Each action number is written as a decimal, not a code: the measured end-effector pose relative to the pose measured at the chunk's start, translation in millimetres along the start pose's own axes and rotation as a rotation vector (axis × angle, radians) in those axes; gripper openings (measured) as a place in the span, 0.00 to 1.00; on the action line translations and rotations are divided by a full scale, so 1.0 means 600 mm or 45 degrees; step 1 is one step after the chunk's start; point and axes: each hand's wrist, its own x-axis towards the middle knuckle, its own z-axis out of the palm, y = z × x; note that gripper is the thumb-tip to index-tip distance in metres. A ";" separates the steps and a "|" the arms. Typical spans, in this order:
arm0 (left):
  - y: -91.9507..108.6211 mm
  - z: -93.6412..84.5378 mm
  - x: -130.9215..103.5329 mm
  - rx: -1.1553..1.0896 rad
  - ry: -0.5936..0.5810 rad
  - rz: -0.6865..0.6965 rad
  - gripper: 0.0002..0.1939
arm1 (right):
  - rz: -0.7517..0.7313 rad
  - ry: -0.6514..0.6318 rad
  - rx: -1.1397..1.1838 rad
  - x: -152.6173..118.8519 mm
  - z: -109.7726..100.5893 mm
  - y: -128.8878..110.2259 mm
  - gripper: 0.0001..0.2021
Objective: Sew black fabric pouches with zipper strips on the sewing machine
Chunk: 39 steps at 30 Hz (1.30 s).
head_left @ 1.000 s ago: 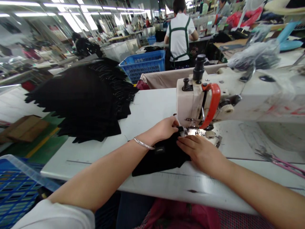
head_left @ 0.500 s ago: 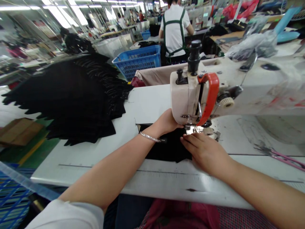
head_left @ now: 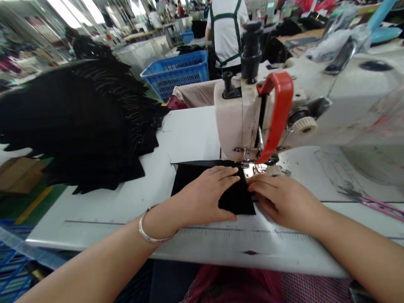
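A piece of black fabric (head_left: 241, 200) lies flat on the sewing machine table, its far edge at the presser foot (head_left: 249, 167). My left hand (head_left: 205, 195) rests palm down over it, fingers stretched toward the needle area and thumb apart. At the fabric's right edge, close to the lit needle plate, my right hand (head_left: 280, 200) has its fingers bent together on the cloth; the fingertips are partly hidden. Above both hands stands the white sewing machine head (head_left: 232, 122) with an orange-red guard (head_left: 277, 113).
A large stack of black fabric pieces (head_left: 72, 113) covers the table's left end. Pink-handled snips (head_left: 375, 202) lie at right. Behind the table are a blue basket (head_left: 179, 71) and a person in a white shirt (head_left: 225, 33). A cardboard box (head_left: 19, 172) stands on the floor.
My left hand has come back from beside the machine head and now lies flat on the fabric. My right hand's fingers have bent more at the fabric's edge. The view has shifted slightly.
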 end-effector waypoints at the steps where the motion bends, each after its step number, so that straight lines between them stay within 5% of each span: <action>1: -0.001 -0.002 -0.001 -0.012 -0.003 0.001 0.42 | -0.011 0.008 0.011 0.000 -0.002 0.002 0.11; 4: 0.001 -0.008 0.004 -0.062 0.001 0.046 0.31 | -0.045 0.021 0.030 0.001 -0.007 0.006 0.11; 9: 0.027 0.015 0.015 0.161 0.122 0.004 0.34 | -0.074 -0.037 -0.004 0.003 -0.010 0.007 0.12; 12: 0.033 0.035 0.020 0.198 0.209 -0.010 0.27 | -0.034 0.059 -0.102 0.004 -0.007 0.013 0.11; 20: 0.005 0.040 0.017 -0.407 0.541 -0.064 0.20 | 0.112 -0.003 -0.375 0.012 0.018 0.023 0.16; 26: 0.000 0.045 0.013 -0.391 0.552 0.071 0.22 | 0.146 -0.028 -0.434 0.018 0.019 0.014 0.19; 39: -0.012 0.035 0.018 -0.054 0.280 0.158 0.25 | 0.155 0.077 -0.366 0.016 0.013 0.018 0.16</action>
